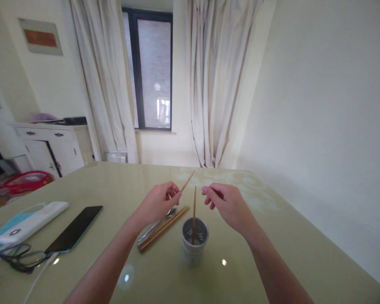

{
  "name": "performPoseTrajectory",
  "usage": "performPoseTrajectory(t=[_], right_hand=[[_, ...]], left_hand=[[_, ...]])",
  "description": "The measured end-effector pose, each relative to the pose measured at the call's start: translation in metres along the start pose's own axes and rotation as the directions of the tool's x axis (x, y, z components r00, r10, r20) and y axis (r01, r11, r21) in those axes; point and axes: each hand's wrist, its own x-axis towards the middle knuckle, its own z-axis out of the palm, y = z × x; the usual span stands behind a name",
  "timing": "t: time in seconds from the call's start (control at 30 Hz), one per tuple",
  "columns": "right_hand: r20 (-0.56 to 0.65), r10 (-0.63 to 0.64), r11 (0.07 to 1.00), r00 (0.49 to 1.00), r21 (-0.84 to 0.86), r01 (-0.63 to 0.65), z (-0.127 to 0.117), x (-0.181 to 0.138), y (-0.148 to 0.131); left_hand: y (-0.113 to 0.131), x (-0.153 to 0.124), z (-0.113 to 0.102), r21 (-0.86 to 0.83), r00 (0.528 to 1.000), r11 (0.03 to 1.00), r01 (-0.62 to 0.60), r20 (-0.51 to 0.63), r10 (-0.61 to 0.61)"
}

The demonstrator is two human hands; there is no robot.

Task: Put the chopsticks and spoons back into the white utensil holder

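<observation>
My left hand [158,202] is closed in a pinch on a wooden chopstick [188,181] that points up and to the right. My right hand [226,202] hovers just right of it, fingers curled, with nothing visible in them. Between the hands, one chopstick [194,211] stands upright in a grey perforated utensil holder [194,247] on the table. Under my left hand, more chopsticks [164,227] and a metal spoon [156,223] lie flat on the table.
On the pale green glass-topped table [272,261], at the left, lie a black phone [74,228], a white power bank [31,221], glasses [22,257] and a blue face mask [0,236]. A wall runs close on the right. Curtains and a window stand behind.
</observation>
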Motion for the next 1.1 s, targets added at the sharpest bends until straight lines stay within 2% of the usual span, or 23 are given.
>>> performPoseTrajectory(t=[0.07,0.13,0.23,0.33,0.4,0.5,0.6,0.67,0.83,1.0,1.1], right_hand=[[-0.044,-0.048,0.991,0.998,0.126,0.053,0.001,-0.005,-0.011],[-0.078,-0.088,0.968,0.993,0.227,0.104,0.003,-0.011,-0.022],[-0.109,-0.125,0.927,0.986,0.343,0.155,0.003,-0.016,-0.030],[-0.157,-0.116,0.898,0.981,0.405,0.171,-0.003,-0.014,-0.027],[-0.209,-0.099,0.894,0.973,0.410,0.179,-0.010,-0.010,-0.020],[-0.236,-0.077,0.906,0.969,0.389,0.167,-0.017,-0.004,-0.007],[-0.195,-0.049,0.920,0.979,0.372,0.120,-0.015,0.003,0.004],[-0.170,-0.041,0.936,0.985,0.338,0.098,-0.009,0.007,0.011],[-0.053,-0.014,0.971,0.999,0.239,0.026,0.008,0.013,0.023],[0.122,0.031,0.989,0.992,0.142,-0.048,0.021,0.013,0.033],[0.170,0.051,0.995,0.984,0.071,-0.064,0.029,0.013,0.039]], left_hand=[[0.020,-0.008,0.001,-0.223,0.993,0.967,-0.119,-0.034,0.114],[0.038,-0.016,0.008,-0.334,0.984,0.926,-0.178,-0.049,0.171],[0.053,-0.025,0.016,-0.358,0.976,0.909,-0.215,-0.062,0.207],[0.049,-0.022,0.016,-0.352,0.978,0.912,-0.210,-0.064,0.200],[0.037,-0.015,0.013,-0.239,0.983,0.955,-0.178,-0.078,0.164],[0.010,-0.003,0.013,0.132,0.998,0.989,-0.068,-0.002,0.069],[-0.017,0.003,0.026,0.491,0.989,0.871,0.039,0.105,-0.103],[-0.031,0.004,0.039,0.605,0.974,0.793,0.071,0.131,-0.187],[-0.048,0.002,0.061,0.701,0.957,0.712,0.045,0.174,-0.231],[-0.052,0.002,0.063,0.703,0.937,0.706,0.085,0.184,-0.296],[-0.053,0.002,0.063,0.702,0.931,0.703,0.111,0.174,-0.321]])
